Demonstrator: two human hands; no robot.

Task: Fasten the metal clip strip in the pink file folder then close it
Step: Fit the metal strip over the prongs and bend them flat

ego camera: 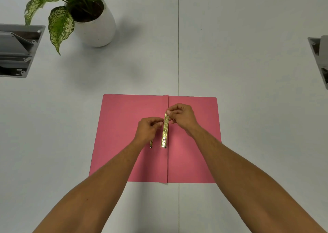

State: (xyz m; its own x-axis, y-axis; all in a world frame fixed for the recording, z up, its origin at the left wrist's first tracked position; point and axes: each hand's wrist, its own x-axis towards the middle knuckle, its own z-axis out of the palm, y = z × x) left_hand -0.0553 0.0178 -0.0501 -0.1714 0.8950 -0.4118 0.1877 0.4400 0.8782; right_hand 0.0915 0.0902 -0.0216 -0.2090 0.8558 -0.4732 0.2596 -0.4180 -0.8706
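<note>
The pink file folder [120,126] lies open and flat on the table, its spine fold running down the middle. A gold metal clip strip [164,135] lies along the spine, just left of the fold. My right hand [181,117] pinches the strip's far end with thumb and fingers. My left hand [149,128] pinches the strip's left edge near its middle. A thin gold prong [151,144] sticks out below my left hand; whether it is held I cannot tell.
A potted plant in a white pot [96,28] stands at the back left. Grey cable boxes are set into the table at the left edge [16,51] and the right edge [319,58]. A table seam [178,55] runs down the centre.
</note>
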